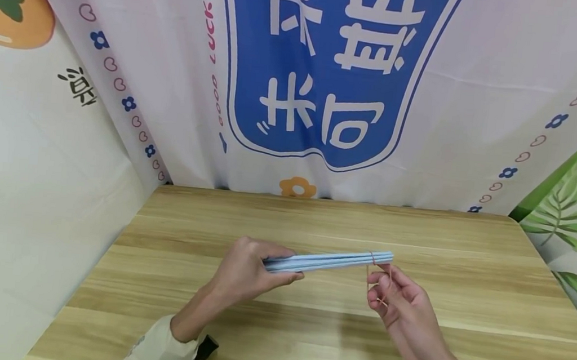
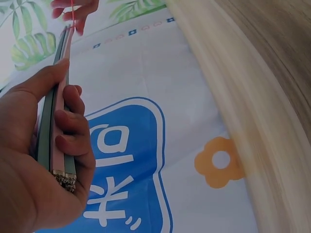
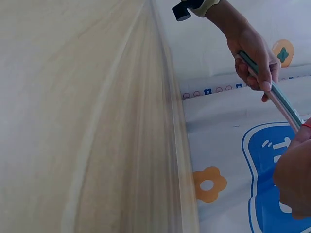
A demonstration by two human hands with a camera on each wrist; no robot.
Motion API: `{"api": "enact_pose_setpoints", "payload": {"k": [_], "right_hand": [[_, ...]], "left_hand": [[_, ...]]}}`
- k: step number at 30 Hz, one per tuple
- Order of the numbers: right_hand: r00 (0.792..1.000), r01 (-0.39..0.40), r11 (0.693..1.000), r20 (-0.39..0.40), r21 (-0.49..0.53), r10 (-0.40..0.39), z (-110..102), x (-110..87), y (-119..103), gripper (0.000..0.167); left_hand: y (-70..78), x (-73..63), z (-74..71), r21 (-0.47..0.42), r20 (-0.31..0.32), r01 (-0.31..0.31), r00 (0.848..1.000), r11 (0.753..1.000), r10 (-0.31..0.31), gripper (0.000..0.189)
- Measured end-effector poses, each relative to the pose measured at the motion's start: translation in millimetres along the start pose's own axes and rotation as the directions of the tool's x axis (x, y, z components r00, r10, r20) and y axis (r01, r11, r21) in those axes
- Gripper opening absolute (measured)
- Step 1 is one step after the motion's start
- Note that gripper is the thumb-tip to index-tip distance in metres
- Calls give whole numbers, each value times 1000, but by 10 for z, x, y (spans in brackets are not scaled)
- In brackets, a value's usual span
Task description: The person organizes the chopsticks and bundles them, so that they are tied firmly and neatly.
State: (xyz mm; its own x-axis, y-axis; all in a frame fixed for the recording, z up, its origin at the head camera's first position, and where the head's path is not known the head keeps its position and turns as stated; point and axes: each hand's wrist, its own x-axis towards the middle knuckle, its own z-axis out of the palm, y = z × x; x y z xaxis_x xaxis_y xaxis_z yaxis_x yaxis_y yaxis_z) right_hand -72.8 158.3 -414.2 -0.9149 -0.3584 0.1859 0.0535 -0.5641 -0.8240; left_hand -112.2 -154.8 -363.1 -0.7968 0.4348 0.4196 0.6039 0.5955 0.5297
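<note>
My left hand (image 1: pixel 248 270) grips one end of a bundle of slim straight sticks that look like chopsticks (image 1: pixel 333 260). They appear light blue in the head view, but green and pink sticks (image 2: pixel 58 126) show in the left wrist view, with patterned gold-dark ends near the palm. Around the far end goes a thin reddish rubber band (image 1: pixel 373 258). Its loose loop hangs below the sticks, stretched over the curled fingers of my right hand (image 1: pixel 407 311), which holds it. The right wrist view shows the right hand only partly, at its edge.
Beneath both hands lies a wood-grain table (image 1: pixel 172 238). A printed white cloth (image 1: pixel 450 130) with a blue panel hangs along its back edge, and another pale cloth (image 1: pixel 29 182) hangs on the left. A small black piece (image 1: pixel 205 351) sits at the left cuff.
</note>
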Motion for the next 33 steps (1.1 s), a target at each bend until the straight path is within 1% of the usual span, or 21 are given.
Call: {"api": "enact_pose_setpoints", "payload": {"k": [5, 8, 10, 12, 14, 17, 20, 23, 27, 33], "right_hand": [[996, -3, 989, 84, 145, -9, -79, 30, 6, 47], [992, -6, 984, 125, 180, -16, -133, 44, 3, 48], [990, -1, 986, 137, 168, -22, -167, 51, 1, 49], [991, 3, 991, 132, 136, -21, -196, 54, 1, 48], [993, 10, 997, 118, 80, -19, -218, 52, 5, 48], [997, 19, 999, 69, -29, -17, -225, 43, 22, 48], [1000, 18, 992, 22, -129, -16, -207, 37, 33, 48], [1000, 7, 978, -17, -209, -11, -181, 36, 26, 47], [999, 24, 951, -32, -309, -36, -166, 47, 17, 44], [997, 76, 899, 17, -432, -76, -172, 61, -4, 36]], "left_hand": [[-29, -13, -32, -47, 38, -33, 999, 998, 35, 28], [-41, -19, -56, -69, 60, -55, 996, 996, 60, 29], [-45, -17, -69, -82, 79, -62, 995, 995, 68, 27], [-51, -14, -79, -87, 96, -71, 992, 994, 80, 25], [-54, -11, -86, -93, 114, -73, 990, 993, 83, 24], [-57, -11, -93, -82, 136, -73, 987, 994, 84, 25], [-52, -13, -102, -66, 162, -64, 984, 996, 74, 26], [-45, -7, -112, -48, 191, -58, 979, 997, 66, 28], [-48, 1, -126, -21, 210, -60, 976, 998, 63, 30], [-79, 13, -130, 28, 196, -96, 977, 995, 89, 27]]}}
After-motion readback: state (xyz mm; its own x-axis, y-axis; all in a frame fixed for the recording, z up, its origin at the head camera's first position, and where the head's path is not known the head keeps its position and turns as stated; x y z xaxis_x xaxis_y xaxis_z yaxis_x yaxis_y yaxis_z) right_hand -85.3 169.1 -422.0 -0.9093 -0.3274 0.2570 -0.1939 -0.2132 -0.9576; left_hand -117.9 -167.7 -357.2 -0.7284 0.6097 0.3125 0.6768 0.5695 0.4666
